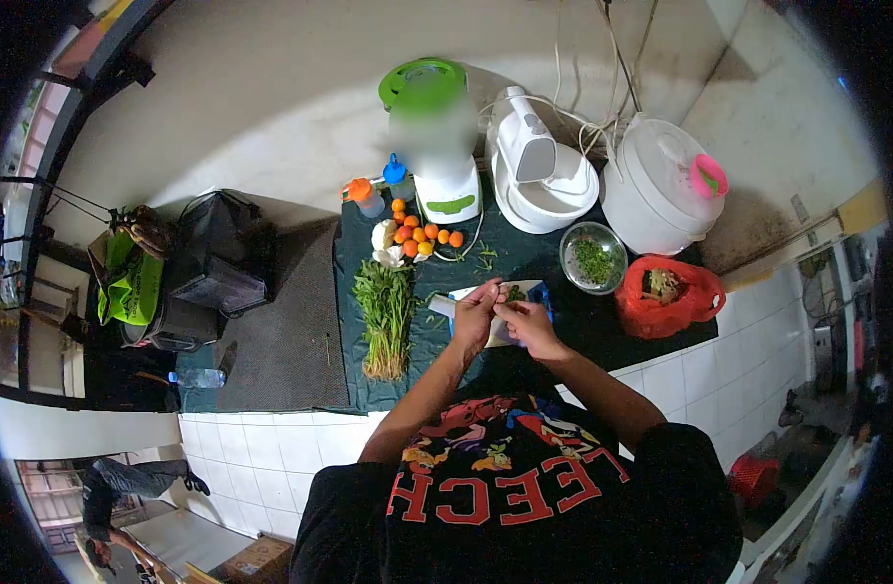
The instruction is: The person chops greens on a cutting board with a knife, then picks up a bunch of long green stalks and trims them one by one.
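My left hand (476, 313) and my right hand (527, 323) meet over a white-and-blue board (502, 336), fingers of both pinched together. What they hold is too small to make out. A bit of chopped green (515, 293) shows just beyond the fingertips. A pale, flat, blade-like piece (442, 306) juts out at the board's left edge. Left of my hands lies a large bunch of leafy greens (383, 316), with its roots toward me. To the right, a metal bowl (567, 270) holds chopped greens (595, 261).
Behind stand a green-lidded blender (451, 185), a white hand mixer (530, 146) with bowl, and a white bucket (661, 185). Orange fruits (419, 235) and squeeze bottles (367, 199) sit at back left. A red plastic bag (651, 316) is at right. Another person (111, 496) is far left.
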The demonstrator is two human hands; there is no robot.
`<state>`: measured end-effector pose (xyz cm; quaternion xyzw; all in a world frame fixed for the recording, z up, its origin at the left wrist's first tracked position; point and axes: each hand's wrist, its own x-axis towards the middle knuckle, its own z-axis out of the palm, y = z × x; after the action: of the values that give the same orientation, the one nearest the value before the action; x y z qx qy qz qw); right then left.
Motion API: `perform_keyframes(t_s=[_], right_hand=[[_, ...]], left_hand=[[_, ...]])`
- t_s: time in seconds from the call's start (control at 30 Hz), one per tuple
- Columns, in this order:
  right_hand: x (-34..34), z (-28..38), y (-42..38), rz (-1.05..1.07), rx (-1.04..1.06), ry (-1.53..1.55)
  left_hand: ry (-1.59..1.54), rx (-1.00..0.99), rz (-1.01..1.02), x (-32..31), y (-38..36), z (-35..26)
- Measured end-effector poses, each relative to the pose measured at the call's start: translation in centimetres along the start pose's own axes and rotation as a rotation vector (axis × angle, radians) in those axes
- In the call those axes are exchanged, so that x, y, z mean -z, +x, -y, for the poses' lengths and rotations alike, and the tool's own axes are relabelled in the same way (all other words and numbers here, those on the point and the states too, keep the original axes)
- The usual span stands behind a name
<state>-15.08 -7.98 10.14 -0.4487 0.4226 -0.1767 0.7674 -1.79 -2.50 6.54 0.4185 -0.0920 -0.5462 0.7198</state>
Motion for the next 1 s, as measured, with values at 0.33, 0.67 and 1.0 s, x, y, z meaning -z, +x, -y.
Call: perform_keyframes(t_s=[0.33,0.67,1.0], right_hand=[[1.5,2.8,0.0,-0.056,0.574,-0.610],[3.0,5.6,1.0,0.344,0.606,-0.764],[3.9,5.0,-0.2,0.321,0.568,-0.820]], left_hand=[[0.074,0.035,0.185,1.2,0.3,-1.7],[0.389,0.210,0.334,2.1,-0.2,-3.6],[0.617,0.280,0.470,2.3,-0.1,-3.8]])
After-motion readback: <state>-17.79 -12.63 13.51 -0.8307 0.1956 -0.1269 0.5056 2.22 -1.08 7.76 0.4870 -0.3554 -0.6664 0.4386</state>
